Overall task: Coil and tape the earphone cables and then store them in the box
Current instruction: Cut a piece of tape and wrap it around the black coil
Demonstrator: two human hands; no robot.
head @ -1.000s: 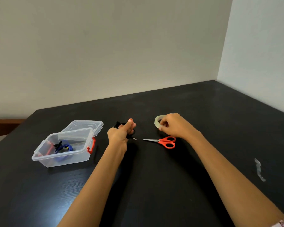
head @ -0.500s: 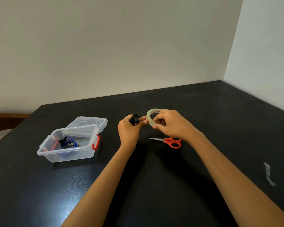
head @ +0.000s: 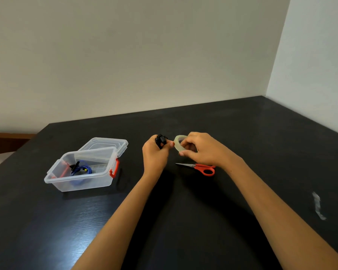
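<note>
Both hands are up over the middle of the dark surface [head: 47,221], close together. The left hand [head: 154,154] has its fingers [head: 169,144] curled tight round a small coiled black earphone cable [head: 160,140], which pokes out above the fist. The right hand [head: 201,151] pinches a roll of clear tape [head: 178,143] just beside that bundle. Whether a strip is pulled free is too fine to tell. Orange-handled scissors [head: 200,167] lie on the surface just under the right wrist, blades pointing left. The clear box [head: 90,182] sits well off to the left near that edge, its lid [head: 105,143] open behind it and a blue cable [head: 82,169] inside. A scrap of tape [head: 318,205] lies far right. Bare surface runs back to the wall.
</note>
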